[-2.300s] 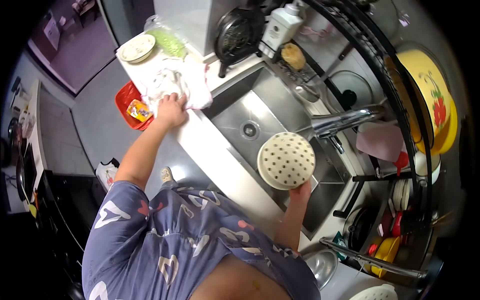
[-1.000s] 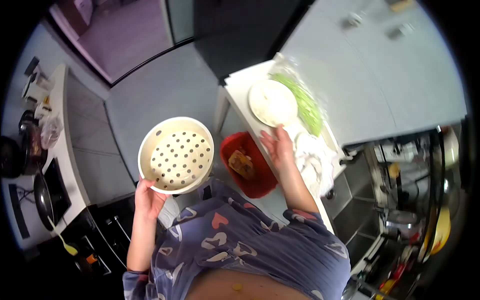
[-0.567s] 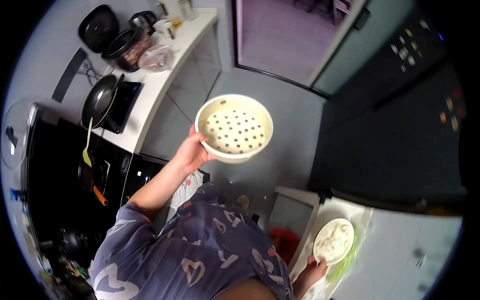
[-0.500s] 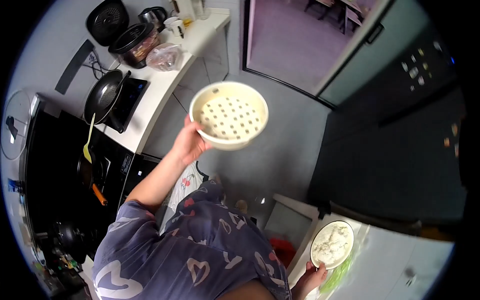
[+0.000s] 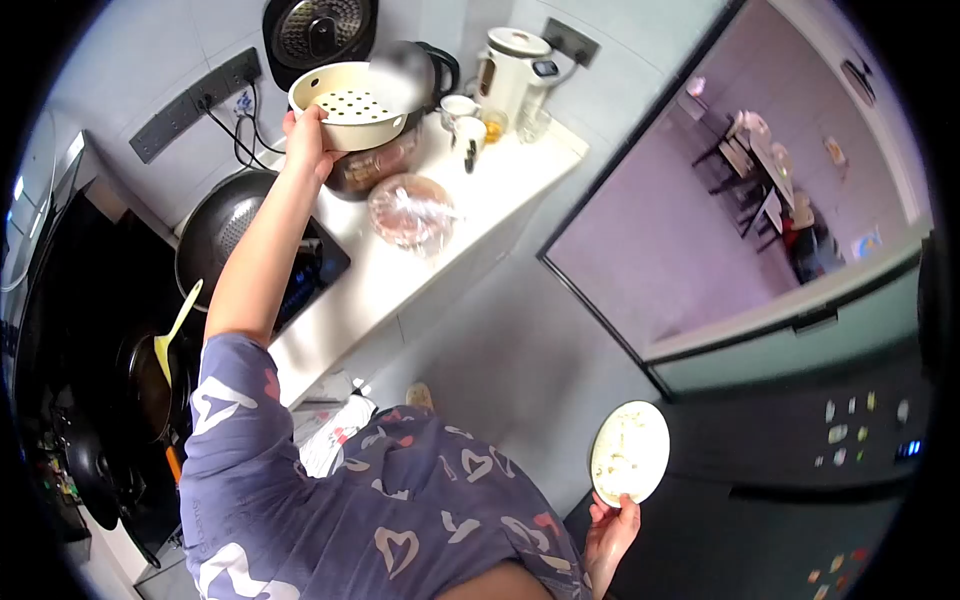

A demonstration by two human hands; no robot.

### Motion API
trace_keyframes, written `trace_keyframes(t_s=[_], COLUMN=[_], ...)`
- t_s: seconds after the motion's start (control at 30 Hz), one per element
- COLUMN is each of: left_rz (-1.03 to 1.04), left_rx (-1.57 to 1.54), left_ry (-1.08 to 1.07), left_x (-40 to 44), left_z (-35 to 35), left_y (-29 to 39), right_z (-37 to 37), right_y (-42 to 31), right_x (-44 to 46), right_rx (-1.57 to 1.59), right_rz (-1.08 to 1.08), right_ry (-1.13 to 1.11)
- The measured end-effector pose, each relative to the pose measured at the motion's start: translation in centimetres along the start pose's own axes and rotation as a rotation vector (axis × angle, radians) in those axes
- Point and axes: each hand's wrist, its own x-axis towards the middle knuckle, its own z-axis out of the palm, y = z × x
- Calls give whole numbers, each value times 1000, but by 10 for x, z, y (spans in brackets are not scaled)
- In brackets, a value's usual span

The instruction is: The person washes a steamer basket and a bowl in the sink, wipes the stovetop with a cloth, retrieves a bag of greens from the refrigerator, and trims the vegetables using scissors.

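Note:
My left hand (image 5: 311, 148) grips the rim of a cream steamer basket (image 5: 358, 138) with holes in its bottom. The basket is held above an open rice cooker (image 5: 378, 168), hiding most of its top; whether the two touch I cannot tell. The cooker's dark lid (image 5: 320, 38) stands raised behind. Low on the right, my right hand (image 5: 612, 528) holds an oval white dish (image 5: 661, 435) by its near edge, thumb on the rim. White crumbly food (image 5: 624, 455) lies in the dish.
On the white counter (image 5: 350, 330) are a plastic-wrapped bowl (image 5: 410, 212), cups (image 5: 467, 135), a white appliance (image 5: 512, 68) and a frying pan (image 5: 230, 225). A yellow-green spatula (image 5: 172, 338) rests over the stove at left. The dark fridge (image 5: 740, 500) stands at right, a doorway beyond.
My left hand has carried the steamer basket from over the floor to the rice cooker. The dish in my right hand has come away from the white surface at lower right. My view has turned.

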Motion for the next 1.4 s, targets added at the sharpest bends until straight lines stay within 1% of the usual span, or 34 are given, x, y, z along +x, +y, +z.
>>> trace_keyframes(t_s=[0.07,0.1,0.13,0.17,0.2,0.23,0.3,0.37,0.4,0.43,0.5,0.53,0.57,0.63,0.67,0.7,0.77,0.8,0.87,0.9,0.97,1.03,1.07,1.1,1.13,1.17,1.2,1.23,1.3,1.33,1.4], left_rz=[-30,-19,-67,-111,0,114,142,134,87,28,-57,52,-25,113,56,175,127,113,138,212,236,259,274,244,238,233,234,223,220,219,226], left_rx=[51,52,32,14,68,216,309,406,701,821,934,1151,1143,1351,1418,1520,1366,1368,1070,910,544,476,414,461,402,343,338,316,290,268,242], left_ry=[137,154,128,102,158,257,331,416,489,553,601,636,595,706,707,757,677,697,684,648,636,618,613,629,645,660,661,649,637,632,621], left_x=[54,84,116,131,143,143,146,163,210,217,201,207,188,188,189,185,182,177,160,148,124,89,78,65,51,40,33,25,11,5,-4], left_z=[-1,-9,-24,-25,-24,-15,-8,-13,-50,-55,-43,-53,-33,-30,-27,-26,-31,-32,-31,-27,-19,8,5,5,15,23,20,15,7,5,-2], left_y=[-4,-12,-24,-23,-33,-35,-35,-44,-71,-78,-76,-90,-72,-90,-91,-98,-93,-91,-83,-75,-61,-29,-23,-15,-5,-1,-4,-7,-10,-11,-13], right_z=[62,89,116,143,172,200,250,298,326,356,416,447,478,537,570,601,660,689,743,768,813,847,858,862,854,848,849,848,853,859,873], right_y=[-14,-17,-20,-24,-28,-32,-33,-35,-38,-40,-43,-45,-46,-54,-60,-64,-69,-71,-62,-53,-35,-17,-12,-6,-2,-2,21,30,36,32,21], right_x=[30,46,58,70,82,95,126,156,169,182,206,219,231,241,240,238,228,218,200,194,175,160,147,136,126,111,114,105,91,85,80], right_rx=[-6,-25,-41,-43,-64,-84,-89,-147,-175,-197,-309,-335,-399,-483,-524,-562,-552,-558,-547,-526,-486,-535,-398,-240,-555,-864,-878,-1174,-1210,-1207,-1109], right_rz=[3,1,-2,2,27,50,81,130,134,138,129,132,135,150,140,129,84,66,22,-6,-168,-893,-1316,-1724,-1720,-1819,-2086,-2125,-2199,-2209,-2253], right_ry=[-61,-127,-190,-209,-261,-316,-401,-582,-673,-706,-833,-871,-939,-1031,-1103,-1174,-1347,-1416,-1539,-1594,-1706,-1720,-1631,-1490,-1548,-1602,-1650,-1799,-1864,-1861,-1869])
